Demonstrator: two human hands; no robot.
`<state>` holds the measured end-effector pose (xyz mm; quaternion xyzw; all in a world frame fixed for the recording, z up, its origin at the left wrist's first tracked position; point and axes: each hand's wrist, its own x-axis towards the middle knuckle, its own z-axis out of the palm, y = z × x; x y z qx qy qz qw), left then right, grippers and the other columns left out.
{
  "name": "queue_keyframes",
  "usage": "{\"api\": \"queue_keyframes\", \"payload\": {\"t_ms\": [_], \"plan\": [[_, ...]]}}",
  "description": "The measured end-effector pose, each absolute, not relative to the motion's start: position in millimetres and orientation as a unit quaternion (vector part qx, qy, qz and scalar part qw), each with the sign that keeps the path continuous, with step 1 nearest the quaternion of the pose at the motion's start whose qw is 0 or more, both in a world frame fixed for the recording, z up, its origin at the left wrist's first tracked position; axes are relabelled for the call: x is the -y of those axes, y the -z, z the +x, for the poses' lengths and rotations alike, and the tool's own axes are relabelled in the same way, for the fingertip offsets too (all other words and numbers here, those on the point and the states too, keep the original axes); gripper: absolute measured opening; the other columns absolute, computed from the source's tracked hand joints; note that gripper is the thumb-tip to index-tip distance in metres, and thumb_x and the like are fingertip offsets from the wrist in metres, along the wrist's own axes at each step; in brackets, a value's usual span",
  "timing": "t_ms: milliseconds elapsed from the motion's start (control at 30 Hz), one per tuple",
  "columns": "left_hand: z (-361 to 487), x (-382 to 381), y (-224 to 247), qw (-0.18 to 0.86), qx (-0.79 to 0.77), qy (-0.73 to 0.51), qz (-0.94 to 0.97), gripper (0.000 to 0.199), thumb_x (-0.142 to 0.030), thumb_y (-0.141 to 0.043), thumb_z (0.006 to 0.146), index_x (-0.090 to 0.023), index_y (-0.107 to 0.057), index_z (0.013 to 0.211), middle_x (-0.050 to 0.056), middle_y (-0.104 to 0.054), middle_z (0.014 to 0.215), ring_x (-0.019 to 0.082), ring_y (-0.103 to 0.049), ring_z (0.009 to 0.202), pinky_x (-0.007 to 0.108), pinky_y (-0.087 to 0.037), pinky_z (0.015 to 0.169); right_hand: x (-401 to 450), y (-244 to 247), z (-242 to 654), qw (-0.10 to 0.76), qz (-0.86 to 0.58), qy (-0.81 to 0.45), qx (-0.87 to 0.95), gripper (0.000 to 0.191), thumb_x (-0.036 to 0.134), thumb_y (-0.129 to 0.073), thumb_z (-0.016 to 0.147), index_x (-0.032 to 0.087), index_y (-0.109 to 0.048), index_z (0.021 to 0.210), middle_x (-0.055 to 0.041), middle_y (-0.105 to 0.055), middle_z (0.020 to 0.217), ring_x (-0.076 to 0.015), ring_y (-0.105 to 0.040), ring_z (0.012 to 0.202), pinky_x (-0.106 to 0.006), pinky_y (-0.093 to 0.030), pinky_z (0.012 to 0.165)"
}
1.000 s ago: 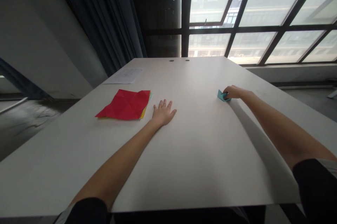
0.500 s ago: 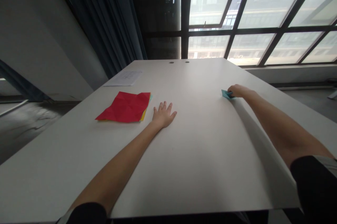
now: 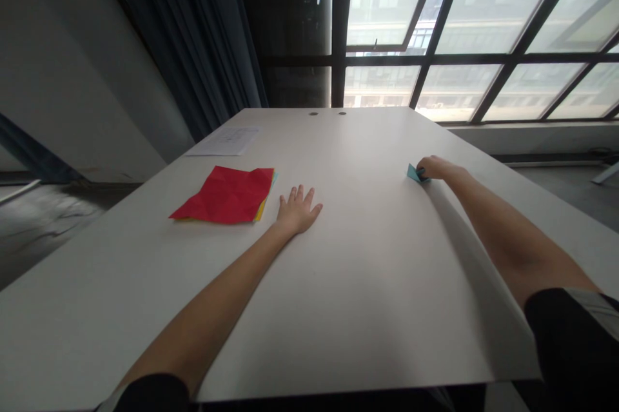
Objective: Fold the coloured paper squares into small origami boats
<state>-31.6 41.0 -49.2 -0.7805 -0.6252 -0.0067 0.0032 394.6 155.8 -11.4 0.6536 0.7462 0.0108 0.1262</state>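
Note:
My left hand (image 3: 297, 211) lies flat on the white table (image 3: 338, 296), palm down, with its fingers spread and nothing in it. Just left of it is a creased sheet of red paper (image 3: 225, 195), on top of yellow paper (image 3: 260, 211) and light-blue paper whose edges peek out on the right. Farther right, the fingers of my right hand (image 3: 432, 167) are closed on a small piece of folded blue paper (image 3: 413, 173) at the tabletop. My fingers hide part of the blue piece.
Printed white paper (image 3: 225, 141) lies at the table's far left. Two round grommets (image 3: 313, 114) are set near the far edge. Beyond the table are a dark blue curtain (image 3: 193, 31) and large framed windows (image 3: 382, 12).
The view has shifted slightly. My right hand keeps its hold on the folded blue paper, which looks slightly more tilted. My left hand stays flat on the table.

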Motion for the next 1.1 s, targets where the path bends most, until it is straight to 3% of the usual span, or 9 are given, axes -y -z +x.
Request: {"api": "queue_keyframes", "payload": {"t_ms": [200,433,600,733,933,1100], "plan": [[-33,-40,49,0.006,0.626,0.009,-0.780,0.065,-0.058,-0.013,0.085,-0.023,-0.019,0.140,0.013,-0.017,0.147,0.030,-0.014,0.134,0.056,-0.017,0.101,-155,6,391,0.128,0.652,-0.006,-0.747,0.027,0.025,-0.056,0.066,0.024,-0.069,0.090,-0.0053,-0.067,0.087,-0.0201,-0.060,0.077,-0.027,-0.045,0.064],[-34,-41,49,0.004,0.626,0.004,-0.780,0.065,-0.058,-0.012,0.085,-0.023,-0.018,0.140,0.013,-0.016,0.147,0.030,-0.013,0.134,0.056,-0.017,0.102,-159,-16,391,0.126,0.654,0.006,-0.746,0.028,0.029,-0.061,0.067,0.023,-0.068,0.093,-0.0044,-0.067,0.093,-0.0219,-0.060,0.084,-0.030,-0.045,0.073],[-34,-41,50,0.001,0.626,0.008,-0.780,0.065,-0.058,-0.013,0.085,-0.023,-0.018,0.140,0.013,-0.016,0.147,0.030,-0.012,0.134,0.056,-0.016,0.102,-136,-27,357,0.034,0.642,-0.079,-0.762,0.031,0.034,-0.050,0.079,0.022,-0.063,0.103,-0.0066,-0.064,0.105,-0.0248,-0.058,0.092,-0.034,-0.044,0.077],[-35,-42,49,0.002,0.624,0.013,-0.781,0.065,-0.057,-0.013,0.085,-0.022,-0.019,0.140,0.014,-0.016,0.146,0.030,-0.013,0.134,0.057,-0.017,0.101,-97,-8,302,-0.056,0.577,-0.094,-0.809,0.036,0.040,-0.041,0.085,0.021,-0.059,0.110,-0.0091,-0.062,0.109,-0.0259,-0.056,0.099,-0.038,-0.043,0.083],[-36,-40,47,-0.002,0.624,0.011,-0.781,0.065,-0.057,-0.014,0.085,-0.022,-0.020,0.140,0.014,-0.017,0.146,0.030,-0.014,0.134,0.057,-0.017,0.101,-51,37,249,-0.105,0.494,0.025,-0.863,0.060,0.056,-0.030,0.085,0.021,-0.035,0.134,-0.0099,-0.040,0.137,-0.0250,-0.036,0.125,-0.042,-0.029,0.102],[-34,-39,43,-0.011,0.620,0.022,-0.784,0.064,-0.057,-0.019,0.085,-0.023,-0.023,0.138,0.014,-0.020,0.145,0.030,-0.017,0.133,0.056,-0.019,0.101,-41,49,246,-0.082,0.519,0.051,-0.849,0.063,0.059,-0.027,0.085,0.023,-0.031,0.136,-0.0087,-0.031,0.142,-0.0279,-0.027,0.131,-0.051,-0.023,0.104]]}}
